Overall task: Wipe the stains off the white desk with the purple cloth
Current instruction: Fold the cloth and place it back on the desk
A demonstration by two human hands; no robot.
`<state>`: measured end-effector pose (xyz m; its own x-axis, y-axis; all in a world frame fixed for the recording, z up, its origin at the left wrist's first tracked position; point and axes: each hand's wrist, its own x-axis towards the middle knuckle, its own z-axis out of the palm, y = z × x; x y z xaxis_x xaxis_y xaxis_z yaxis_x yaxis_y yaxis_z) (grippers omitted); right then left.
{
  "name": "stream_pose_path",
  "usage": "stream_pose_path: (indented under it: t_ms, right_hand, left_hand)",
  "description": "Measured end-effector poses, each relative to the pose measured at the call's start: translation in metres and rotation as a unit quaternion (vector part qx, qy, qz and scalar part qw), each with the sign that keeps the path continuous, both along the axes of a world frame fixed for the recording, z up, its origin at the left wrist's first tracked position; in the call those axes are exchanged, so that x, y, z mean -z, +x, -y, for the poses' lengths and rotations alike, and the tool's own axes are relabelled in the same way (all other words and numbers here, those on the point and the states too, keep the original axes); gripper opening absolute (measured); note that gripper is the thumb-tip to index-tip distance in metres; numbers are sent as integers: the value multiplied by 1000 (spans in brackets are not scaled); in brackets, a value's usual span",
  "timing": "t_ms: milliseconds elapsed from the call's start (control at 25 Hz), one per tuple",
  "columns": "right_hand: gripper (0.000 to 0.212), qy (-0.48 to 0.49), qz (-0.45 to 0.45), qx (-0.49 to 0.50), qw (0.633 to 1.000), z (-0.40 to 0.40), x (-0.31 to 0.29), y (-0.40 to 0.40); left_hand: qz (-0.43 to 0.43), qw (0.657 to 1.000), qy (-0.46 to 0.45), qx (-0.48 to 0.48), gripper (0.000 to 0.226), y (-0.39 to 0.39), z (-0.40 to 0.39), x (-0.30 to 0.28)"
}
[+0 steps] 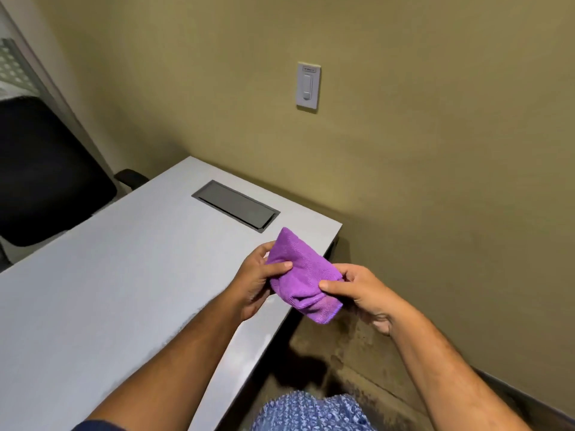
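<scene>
The purple cloth (300,276) is bunched and folded, held in the air above the right edge of the white desk (124,284). My left hand (258,281) grips its left side, thumb on top. My right hand (362,292) pinches its right end between thumb and fingers, just past the desk's edge. The cloth is not touching the desk. A few faint pale smudges show on the desk near its right edge, below my left forearm.
A grey cable hatch (235,205) is set into the desk near the wall. A black office chair (46,172) stands at the desk's far left side. A wall switch (307,86) is on the olive wall. Dark floor lies right of the desk.
</scene>
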<state>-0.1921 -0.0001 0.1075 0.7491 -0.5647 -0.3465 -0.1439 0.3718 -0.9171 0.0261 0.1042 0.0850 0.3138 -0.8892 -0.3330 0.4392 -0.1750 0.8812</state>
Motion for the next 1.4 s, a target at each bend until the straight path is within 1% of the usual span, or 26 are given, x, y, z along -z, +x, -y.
stream_pose_path:
  t_ms: [80, 240, 320, 360, 440, 560, 640, 760, 800, 880, 920, 960, 1000, 1040, 1080, 1120, 1160, 1240, 1280, 1320, 1360, 1400]
  right_hand:
    - [31, 33, -8, -33, 999, 29, 11, 27]
    - [29, 88, -47, -22, 995, 104, 47, 91]
    - [23, 92, -73, -23, 993, 137, 67, 121]
    - [19, 79, -93, -34, 992, 155, 78, 136]
    - [15, 49, -140, -74, 986, 189, 96, 161]
    - [21, 41, -189, -142, 971, 231, 122, 196]
    - [23, 43, -198, -175, 964, 242, 135, 217]
    - [26, 58, -213, -199, 955, 249, 151, 247]
    - [26, 83, -209, -203, 953, 248, 159, 257]
    - [27, 133, -210, -210, 946, 245, 170, 269]
    - [26, 143, -223, -217, 939, 245, 176, 272]
    - [20, 138, -243, -221, 934, 245, 185, 274]
    - [12, 116, -270, -222, 930, 246, 188, 274]
    - [20, 81, -287, -224, 928, 249, 195, 274]
    - [34, 47, -297, -227, 926, 253, 200, 274]
    - [45, 18, -287, -232, 929, 257, 206, 273]
    - [51, 11, -286, -249, 925, 260, 206, 271]
    - [49, -7, -291, -260, 921, 264, 206, 266]
    - [41, -43, -294, -255, 920, 265, 201, 263]
    - [25, -93, -299, -250, 916, 264, 192, 259]
    - [9, -140, -284, -246, 916, 261, 186, 254]
    - [21, -180, -273, -253, 911, 256, 181, 253]
  left_hand:
    - [-20, 998, 31, -45, 64, 18, 23, 14]
    - [-52, 981, 74, -171, 55, 44, 67, 49]
    - [-63, 966, 91, -235, 53, 56, 81, 61]
    - [-70, 956, 100, -268, 52, 61, 87, 67]
    - [-90, 928, 114, -343, 45, 61, 94, 81]
    - [-119, 888, 128, -426, 27, 45, 98, 93]
    - [-111, 865, 138, -470, 19, 30, 96, 96]
    - [-88, 811, 161, -556, 12, 6, 100, 96]
    - [-80, 797, 163, -576, 12, -2, 102, 95]
    - [-68, 783, 181, -592, 12, -13, 106, 93]
    - [-62, 777, 194, -595, 13, -18, 108, 90]
    - [-57, 776, 202, -595, 15, -22, 109, 87]
    - [-52, 777, 211, -591, 16, -26, 107, 85]
    - [-50, 778, 217, -588, 17, -30, 105, 85]
    - [-45, 779, 220, -585, 17, -34, 102, 85]
    - [-38, 781, 222, -583, 16, -37, 100, 85]
    - [-35, 781, 228, -581, 15, -39, 97, 87]
    - [-31, 779, 241, -578, 14, -41, 96, 94]
    - [-20, 779, 253, -574, 14, -40, 97, 97]
    - [12, 779, 270, -566, 13, -38, 98, 98]
    - [71, 779, 285, -553, 14, -33, 94, 97]
    - [149, 776, 301, -534, 17, -28, 89, 93]
